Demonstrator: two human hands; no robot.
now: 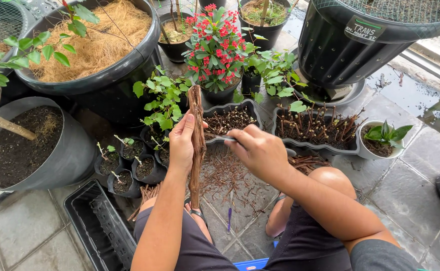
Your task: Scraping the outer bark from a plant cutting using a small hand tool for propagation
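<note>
Left hand (181,145) grips upright brown branch (196,150); right hand (260,150), closed on thin tool (225,138), touches it.

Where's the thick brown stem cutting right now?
Head view, centre: the stem cutting stands upright in the left hand, just left of the right hand, in front of the red-flowered plant.

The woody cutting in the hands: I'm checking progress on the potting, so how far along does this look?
Looks done: the long tray is packed with upright cuttings, and small black pots hold planted stems. In hand: the left hand grips a thick woody cutting upright while the right hand works a slim tool against it. Seemingly left: that cutting is unplanted, and loose sticks lie on the tiles.
</note>
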